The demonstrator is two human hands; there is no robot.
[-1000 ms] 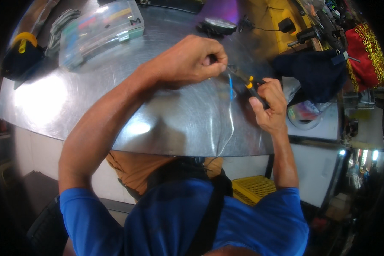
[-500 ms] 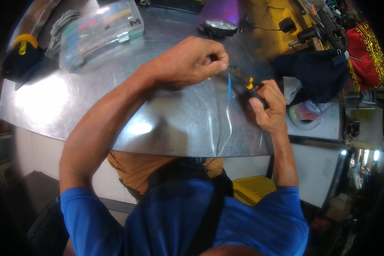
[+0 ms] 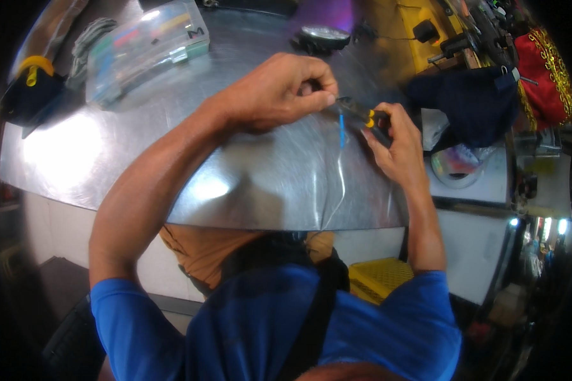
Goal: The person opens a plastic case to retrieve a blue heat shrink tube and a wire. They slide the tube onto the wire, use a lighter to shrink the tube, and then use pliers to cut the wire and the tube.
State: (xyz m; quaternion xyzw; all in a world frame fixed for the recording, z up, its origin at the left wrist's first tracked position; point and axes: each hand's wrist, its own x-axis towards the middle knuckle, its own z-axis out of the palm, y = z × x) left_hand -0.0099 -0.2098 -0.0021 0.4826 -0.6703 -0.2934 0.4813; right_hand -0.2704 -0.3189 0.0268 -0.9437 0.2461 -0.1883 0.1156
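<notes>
My left hand (image 3: 295,92) is pinched on the end of a thin wire (image 3: 343,178) above the metal table (image 3: 140,146); what its fingertips hold is small and partly hidden. A short blue sleeve (image 3: 342,130) hangs on the wire, which runs down over the table's near edge. My right hand (image 3: 395,140) is closed on pliers with black and yellow handles (image 3: 377,124); their jaws reach to just beside my left fingertips, at the top of the wire.
A clear compartment box (image 3: 147,54), grey gloves (image 3: 90,51) and a black-and-yellow item (image 3: 33,89) lie left. A lamp (image 3: 324,37) sits at the back. Tools (image 3: 457,47), dark cloth (image 3: 461,105) and red trimmed fabric (image 3: 540,79) are right. A yellow crate (image 3: 378,279) is under the table.
My right hand and the pliers' handles have moved up and tilted flatter. My left hand has stayed almost in place, still pinched by the jaws.
</notes>
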